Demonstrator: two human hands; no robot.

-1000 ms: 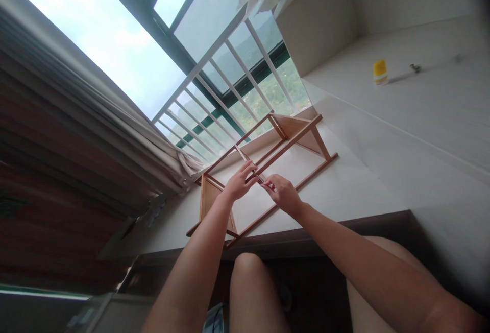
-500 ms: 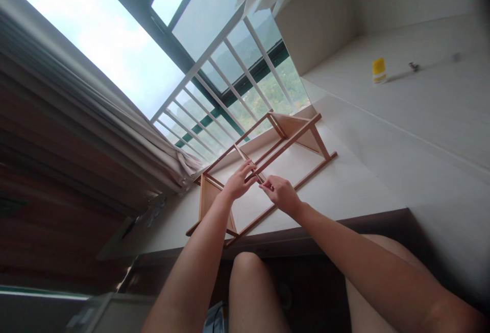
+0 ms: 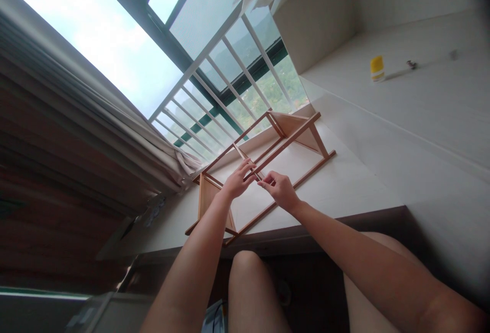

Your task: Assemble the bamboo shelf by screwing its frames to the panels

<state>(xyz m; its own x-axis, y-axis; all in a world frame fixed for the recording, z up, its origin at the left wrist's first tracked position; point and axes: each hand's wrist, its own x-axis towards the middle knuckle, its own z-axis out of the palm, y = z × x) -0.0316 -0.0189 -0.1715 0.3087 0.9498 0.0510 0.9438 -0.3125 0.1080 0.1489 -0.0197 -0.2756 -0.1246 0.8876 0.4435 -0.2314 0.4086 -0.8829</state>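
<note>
A brown wooden rack frame [image 3: 306, 173] with panels at both ends rests on the pale ledge in the middle of the view. My left hand [image 3: 238, 181] grips it where a thin crosspiece meets the long front rail, fingers over the wood and thumb below. Just right of that joint is my right hand [image 3: 281, 190], its fingertips pinched together close against the rail's outer side. Whatever sits between those fingertips is too small or hidden to make out.
On the white ledge [image 3: 367, 180], at the upper right, stand a yellow-capped bottle [image 3: 377, 69] and small metal pieces [image 3: 411, 64]. A white railing [image 3: 229, 49] and window lie behind the rack. Curtains [image 3: 115, 113] hang at the left; my knees [image 3: 247, 266] are below.
The view has shifted very slightly. My right fingertips have turned a little at the rail, while my left hand keeps its place on the rack.
</note>
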